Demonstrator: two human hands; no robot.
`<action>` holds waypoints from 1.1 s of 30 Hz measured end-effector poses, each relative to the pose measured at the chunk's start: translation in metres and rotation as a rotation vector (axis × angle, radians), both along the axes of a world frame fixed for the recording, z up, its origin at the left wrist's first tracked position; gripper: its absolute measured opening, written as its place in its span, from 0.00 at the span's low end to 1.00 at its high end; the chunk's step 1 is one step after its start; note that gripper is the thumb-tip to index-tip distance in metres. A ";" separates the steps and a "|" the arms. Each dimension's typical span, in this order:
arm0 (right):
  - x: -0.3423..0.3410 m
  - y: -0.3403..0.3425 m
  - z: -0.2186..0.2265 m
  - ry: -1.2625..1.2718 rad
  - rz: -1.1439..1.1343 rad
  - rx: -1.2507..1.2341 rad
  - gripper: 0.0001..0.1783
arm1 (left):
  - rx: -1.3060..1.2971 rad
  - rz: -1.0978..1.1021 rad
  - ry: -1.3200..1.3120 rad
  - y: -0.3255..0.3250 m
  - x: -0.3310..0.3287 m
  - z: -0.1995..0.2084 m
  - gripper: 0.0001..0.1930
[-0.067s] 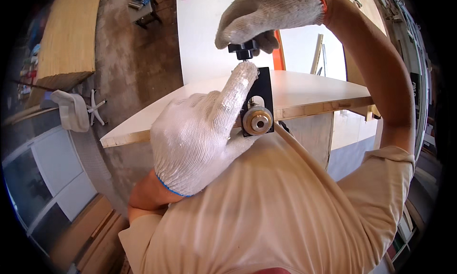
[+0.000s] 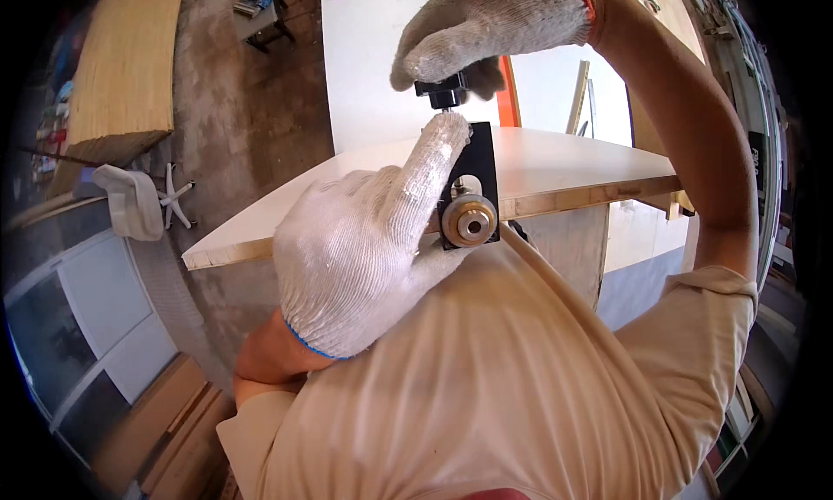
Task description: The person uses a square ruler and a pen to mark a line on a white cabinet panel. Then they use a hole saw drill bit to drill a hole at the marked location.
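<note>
A black metal jig [image 2: 484, 157] with a brass-and-steel bushing [image 2: 470, 222] on its front sits at the near edge of a white-topped board [image 2: 564, 166]. My left hand [image 2: 356, 231], in a white knitted glove with a blue cuff edge, is closed round the jig's left side. Its index finger points up along the jig toward the screw, and the thumb lies below the bushing. Above, my right hand [image 2: 490, 36], gloved with an orange cuff edge, curls over the black knob [image 2: 443, 91] on top. Some of its fingers are hidden behind the knob.
Beyond the board lies another white panel [image 2: 373, 57] with an orange strip [image 2: 510, 96]. A wooden slab [image 2: 121, 75] stands at far left, near a white chair [image 2: 134, 207]. A small stool [image 2: 263, 23] holding tools is on the floor at the back.
The fingers of my right hand have shifted very slightly at the knob. My left hand and the jig stay in place.
</note>
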State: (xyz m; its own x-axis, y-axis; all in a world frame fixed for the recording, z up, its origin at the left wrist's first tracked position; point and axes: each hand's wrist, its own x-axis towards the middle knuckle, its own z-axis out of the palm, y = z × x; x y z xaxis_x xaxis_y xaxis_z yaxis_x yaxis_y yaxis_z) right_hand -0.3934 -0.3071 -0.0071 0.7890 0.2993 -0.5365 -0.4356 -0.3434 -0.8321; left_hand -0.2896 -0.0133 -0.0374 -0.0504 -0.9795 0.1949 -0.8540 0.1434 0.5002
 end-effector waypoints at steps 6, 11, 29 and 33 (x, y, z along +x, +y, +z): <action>0.008 0.008 0.018 0.055 0.061 -0.052 0.48 | 0.044 0.017 -0.011 0.000 -0.003 0.001 0.56; -0.031 0.020 -0.017 -0.153 -0.209 0.031 0.38 | -0.042 0.016 0.026 0.002 -0.009 0.003 0.58; -0.013 0.045 -0.037 -0.195 -0.148 -0.322 0.34 | 0.113 0.215 -0.013 0.004 -0.031 0.013 0.59; -0.004 0.044 -0.072 -0.726 -0.063 -0.462 0.38 | 0.050 0.165 -0.079 0.002 -0.029 0.014 0.58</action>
